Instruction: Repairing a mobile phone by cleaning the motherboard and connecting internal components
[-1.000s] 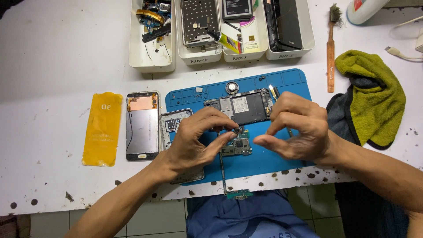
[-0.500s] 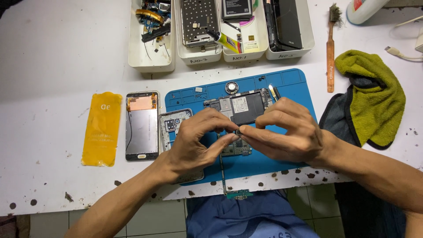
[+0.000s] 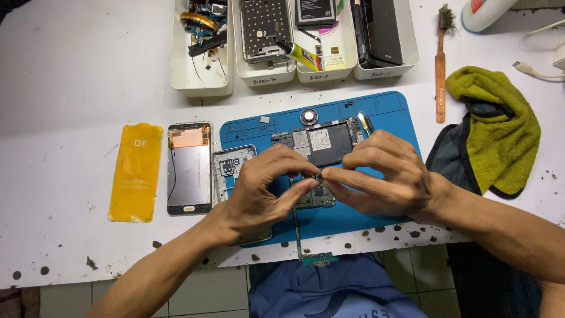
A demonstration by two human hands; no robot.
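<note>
Head view looks down on a green circuit board (image 3: 316, 197) lying on a blue work mat (image 3: 394, 112), just below a dark phone frame (image 3: 321, 141). Both hands meet over the board's upper edge: the left hand (image 3: 259, 191) and the right hand (image 3: 382, 176) bring thumb and forefinger tips together, pinching a tiny dark part that is too small to tell apart. A thin flex strip (image 3: 300, 235) runs from the board past the counter (image 3: 70, 76) edge, ending in a small green connector board. The mat is rubbery with moulded pockets; the counter is white and chipped dark along its near edge. Left of the mat lie a silver back cover (image 3: 229, 165), a phone screen panel (image 3: 189, 168) and a yellow film (image 3: 136, 171), leaving bare counter beyond. A folded green cloth (image 3: 500, 123) sits right, white trays (image 3: 200, 76) behind.
</note>
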